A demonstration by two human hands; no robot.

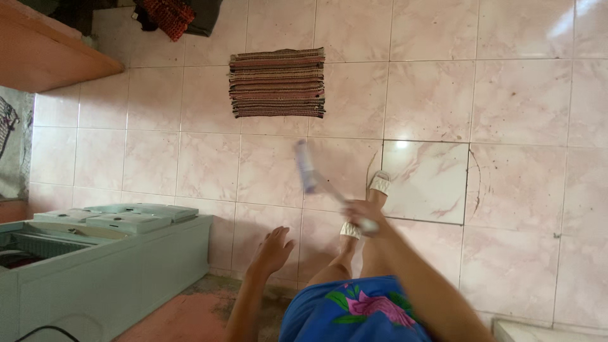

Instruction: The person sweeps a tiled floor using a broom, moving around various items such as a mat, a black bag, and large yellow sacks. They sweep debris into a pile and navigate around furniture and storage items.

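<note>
My right hand (362, 214) grips the handle end of a long thin tool (306, 168) whose blurred blue-grey head points up and left over the pink tiled floor. It may be a brush or a scrubber; the blur hides which. My left hand (273, 248) hangs free to the left, fingers spread, holding nothing. Below the hands I see my legs in white sandals (379, 183) and a blue flowered garment (354, 310).
A striped woven mat (277, 82) lies on the tiles ahead. A pale green twin-tub washing machine (107, 253) stands at the lower left. A wooden edge (50, 54) and a heap of clothes (171, 16) lie at the top left.
</note>
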